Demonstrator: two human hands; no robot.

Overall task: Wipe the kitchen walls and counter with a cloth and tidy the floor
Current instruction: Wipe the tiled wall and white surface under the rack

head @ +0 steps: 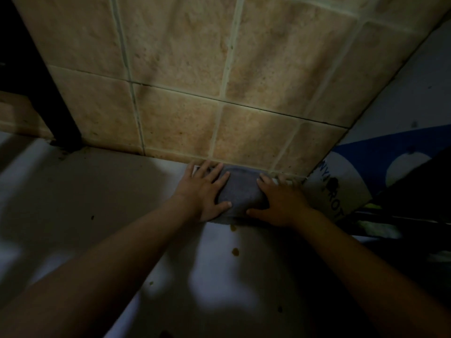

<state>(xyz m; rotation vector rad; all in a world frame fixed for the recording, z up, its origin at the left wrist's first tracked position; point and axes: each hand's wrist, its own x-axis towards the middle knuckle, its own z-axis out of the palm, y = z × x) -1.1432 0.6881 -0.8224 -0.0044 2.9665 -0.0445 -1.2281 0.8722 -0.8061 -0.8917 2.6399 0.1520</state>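
Hands (pixel 203 191) (pixel 280 203) flat on cloth (pixel 240 191)

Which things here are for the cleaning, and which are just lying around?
For the cleaning:
grey cloth, pressed flat by the left hand and right hand
white counter
tiled wall

Just lying around:
blue and white printed bag, at the right
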